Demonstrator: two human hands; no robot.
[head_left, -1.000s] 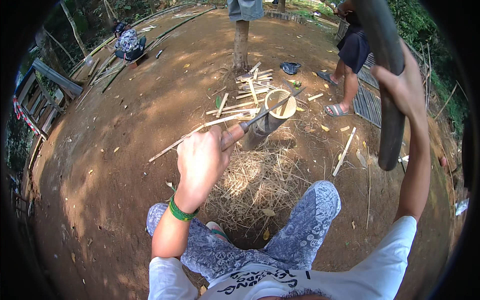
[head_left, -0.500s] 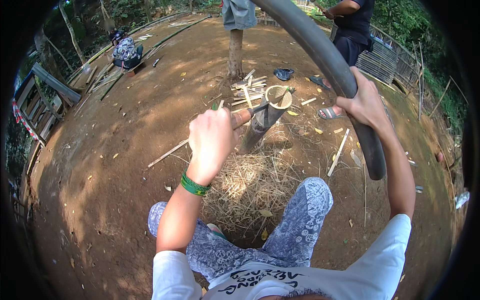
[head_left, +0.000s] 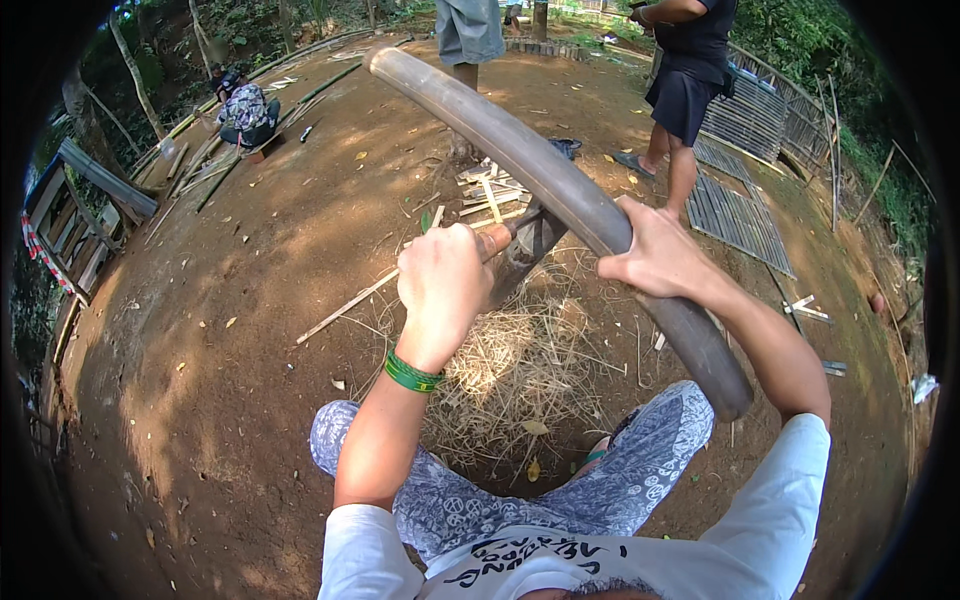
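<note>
the right hand [head_left: 655,250] is wrapped around a dark curved pole [head_left: 545,172], nearer its lower right end, while the left hand [head_left: 445,280] clenches the wooden handle [head_left: 494,241] of a tool whose blade is mostly hidden. the pole, slanting in the air in front of a dark tube [head_left: 518,270], looks stiff, fairly heavy and perhaps slick, best gripped where the hand sits. its blunt lower end hangs near the right knee [head_left: 668,430], and room looks widest over the brown soil [head_left: 230,380] leftward.
</note>
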